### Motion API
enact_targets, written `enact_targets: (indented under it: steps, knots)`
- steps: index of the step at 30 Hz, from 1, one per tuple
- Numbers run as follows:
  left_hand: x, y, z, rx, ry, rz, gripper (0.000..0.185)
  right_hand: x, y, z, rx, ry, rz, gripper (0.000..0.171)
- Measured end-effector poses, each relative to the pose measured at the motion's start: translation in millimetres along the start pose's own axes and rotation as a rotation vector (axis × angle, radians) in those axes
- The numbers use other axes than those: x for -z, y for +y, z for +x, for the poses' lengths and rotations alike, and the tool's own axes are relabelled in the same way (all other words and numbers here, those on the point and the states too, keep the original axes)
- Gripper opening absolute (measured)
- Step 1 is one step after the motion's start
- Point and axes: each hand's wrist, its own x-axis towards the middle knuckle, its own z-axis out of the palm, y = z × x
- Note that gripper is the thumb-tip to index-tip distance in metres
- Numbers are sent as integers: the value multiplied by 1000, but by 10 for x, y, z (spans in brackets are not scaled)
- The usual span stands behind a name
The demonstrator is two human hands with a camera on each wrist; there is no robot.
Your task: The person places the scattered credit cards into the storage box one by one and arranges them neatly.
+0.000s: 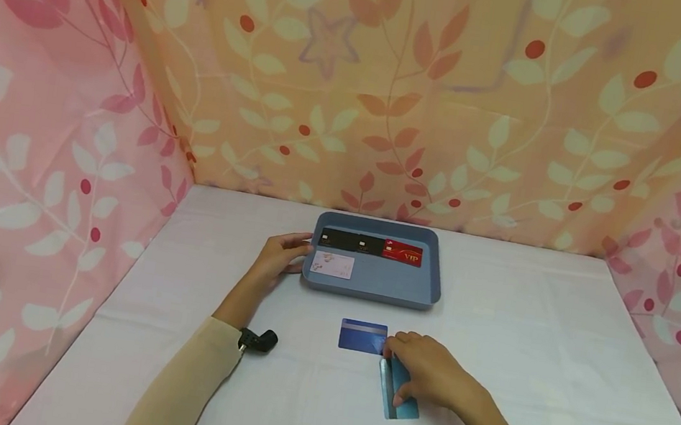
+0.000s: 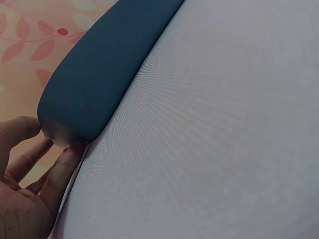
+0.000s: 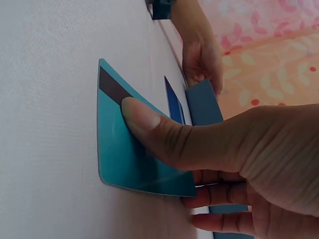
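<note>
My right hand [image 1: 435, 372] pinches a light-blue card [image 1: 408, 409] with a dark stripe, low over the white table. In the right wrist view, the thumb presses the striped face of this teal-looking card [image 3: 119, 154], and the card bows slightly. Just beyond it lies a dark-blue card [image 1: 362, 337] with a grey stripe. My left hand [image 1: 271, 259] rests its fingertips against the left end of a blue-grey tray [image 1: 389, 286]. Inside the tray, two black cards [image 1: 338, 239] and a red VIP card [image 1: 403, 252] form a row, with a pale pink card [image 1: 332, 265] below at the left.
A white cloth [image 1: 531, 341] covers the table. Floral curtains [image 1: 395, 104] stand behind and at both sides. Each wrist carries a small black device [image 1: 258, 340].
</note>
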Motion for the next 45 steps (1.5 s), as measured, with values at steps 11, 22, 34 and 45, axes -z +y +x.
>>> enact_targets:
  steps: [11,22,34,45]
  knots:
    - [7,-3,3,-11,-14,-18,44,-21,112,42,-24,6,122,39]
    - [18,-30,39,-25,-27,-19,46,26,209,45,27,-3,219,29]
    - [7,-14,30,-18,-22,-17,45,73,311,6,119,-140,455,15]
    - [7,-8,24,-15,-19,0,45,160,348,-26,155,-140,699,14]
